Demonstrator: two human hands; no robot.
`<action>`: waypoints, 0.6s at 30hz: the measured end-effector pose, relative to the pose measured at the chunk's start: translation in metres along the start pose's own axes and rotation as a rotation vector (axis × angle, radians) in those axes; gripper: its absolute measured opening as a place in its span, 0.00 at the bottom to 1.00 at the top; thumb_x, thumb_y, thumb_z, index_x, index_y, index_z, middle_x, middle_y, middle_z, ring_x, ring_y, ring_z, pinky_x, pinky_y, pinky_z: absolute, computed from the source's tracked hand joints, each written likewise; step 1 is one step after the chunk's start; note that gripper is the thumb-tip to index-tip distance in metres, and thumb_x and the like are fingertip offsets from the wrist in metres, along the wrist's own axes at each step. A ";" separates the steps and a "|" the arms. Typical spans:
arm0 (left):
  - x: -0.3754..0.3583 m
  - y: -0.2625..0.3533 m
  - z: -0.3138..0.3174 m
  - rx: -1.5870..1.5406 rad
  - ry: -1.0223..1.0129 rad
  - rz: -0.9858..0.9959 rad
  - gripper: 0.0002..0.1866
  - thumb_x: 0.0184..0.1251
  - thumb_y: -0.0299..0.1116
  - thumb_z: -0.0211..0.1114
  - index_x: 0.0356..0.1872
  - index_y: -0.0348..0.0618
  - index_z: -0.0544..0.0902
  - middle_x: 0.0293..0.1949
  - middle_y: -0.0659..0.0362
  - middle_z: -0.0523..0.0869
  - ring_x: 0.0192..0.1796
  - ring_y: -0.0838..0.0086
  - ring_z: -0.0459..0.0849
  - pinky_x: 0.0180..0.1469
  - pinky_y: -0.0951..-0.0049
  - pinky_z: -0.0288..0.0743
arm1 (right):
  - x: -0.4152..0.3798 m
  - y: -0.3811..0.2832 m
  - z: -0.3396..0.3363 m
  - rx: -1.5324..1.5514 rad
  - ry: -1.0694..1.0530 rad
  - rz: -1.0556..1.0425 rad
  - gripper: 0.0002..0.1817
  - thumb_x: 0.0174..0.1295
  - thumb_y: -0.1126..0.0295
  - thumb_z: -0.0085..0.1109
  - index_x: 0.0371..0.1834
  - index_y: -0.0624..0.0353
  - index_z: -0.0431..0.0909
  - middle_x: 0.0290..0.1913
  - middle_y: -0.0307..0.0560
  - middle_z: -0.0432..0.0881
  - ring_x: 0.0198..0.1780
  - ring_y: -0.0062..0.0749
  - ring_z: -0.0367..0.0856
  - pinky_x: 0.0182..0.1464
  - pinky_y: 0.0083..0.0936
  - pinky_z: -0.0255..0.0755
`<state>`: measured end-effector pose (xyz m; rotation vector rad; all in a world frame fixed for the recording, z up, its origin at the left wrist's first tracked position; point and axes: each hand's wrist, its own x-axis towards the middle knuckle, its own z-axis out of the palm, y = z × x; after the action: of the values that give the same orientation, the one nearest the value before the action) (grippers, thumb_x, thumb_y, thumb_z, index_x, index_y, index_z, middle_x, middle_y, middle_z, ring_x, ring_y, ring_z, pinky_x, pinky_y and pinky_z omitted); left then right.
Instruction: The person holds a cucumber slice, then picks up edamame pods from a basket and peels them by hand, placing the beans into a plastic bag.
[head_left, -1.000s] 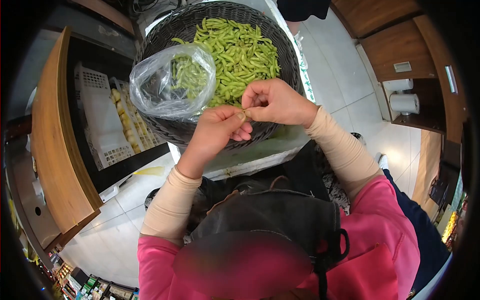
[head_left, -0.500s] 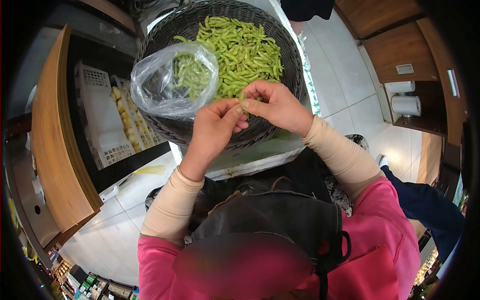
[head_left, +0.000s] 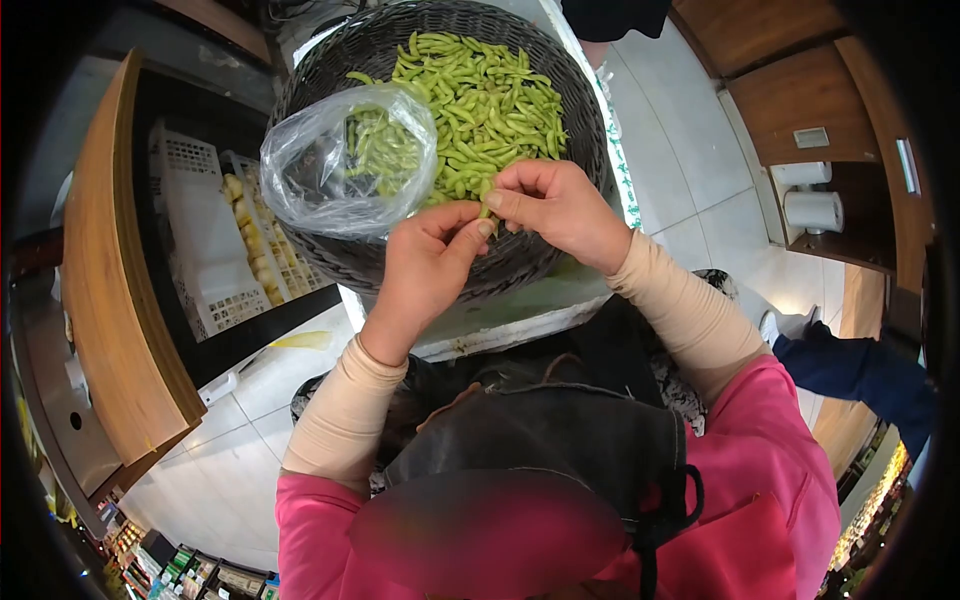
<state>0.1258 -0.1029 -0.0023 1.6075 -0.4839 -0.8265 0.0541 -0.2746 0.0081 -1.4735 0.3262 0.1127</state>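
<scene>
Over the near rim of a dark woven basket [head_left: 400, 275], my two hands meet around one green edamame pod [head_left: 486, 198]. My right hand [head_left: 562, 210] pinches the pod between thumb and fingers. Close beside it, my left hand [head_left: 432, 245] has its thumb and curled fingers at the pod's lower end. A heap of edamame pods [head_left: 490, 100] fills the basket's far and right side. On the basket's left lies a see-through plastic bag [head_left: 300, 205], mouth open, with pods in or behind it.
Under the basket is a white foam box [head_left: 530, 325]. At left, a wooden-edged counter [head_left: 130, 290] stands by white crates [head_left: 200, 240] with yellowish items. A person's dark trouser leg [head_left: 850, 370] is at right; another person stands at the top. Paper rolls [head_left: 813, 212] sit in a cabinet.
My thumbs have drawn slightly apart, showing more of the pod. The basket and bag stay put. At right, the other person's leg has shifted outward and a second shoe shows.
</scene>
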 end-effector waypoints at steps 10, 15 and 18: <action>-0.003 0.005 0.011 0.143 0.069 -0.002 0.09 0.65 0.28 0.61 0.40 0.30 0.81 0.28 0.61 0.82 0.27 0.83 0.79 0.30 0.83 0.74 | -0.002 0.018 0.021 -0.024 0.184 -0.123 0.05 0.60 0.74 0.57 0.32 0.66 0.76 0.28 0.37 0.78 0.29 0.14 0.71 0.31 0.16 0.67; 0.000 0.009 0.017 0.065 0.088 -0.087 0.09 0.67 0.28 0.58 0.39 0.31 0.81 0.28 0.59 0.82 0.27 0.81 0.80 0.30 0.81 0.74 | -0.002 0.014 0.026 0.088 0.238 -0.109 0.05 0.62 0.74 0.54 0.32 0.66 0.74 0.28 0.38 0.77 0.29 0.15 0.71 0.31 0.17 0.68; 0.001 0.009 0.016 -0.078 0.072 -0.148 0.10 0.68 0.29 0.57 0.38 0.32 0.81 0.29 0.58 0.82 0.27 0.79 0.80 0.31 0.79 0.76 | -0.002 0.013 0.026 0.212 0.228 -0.046 0.06 0.63 0.74 0.53 0.32 0.67 0.74 0.28 0.39 0.77 0.29 0.16 0.72 0.31 0.18 0.69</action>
<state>0.1160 -0.1166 0.0048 1.6081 -0.2811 -0.8842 0.0528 -0.2472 -0.0019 -1.2842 0.4741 -0.1254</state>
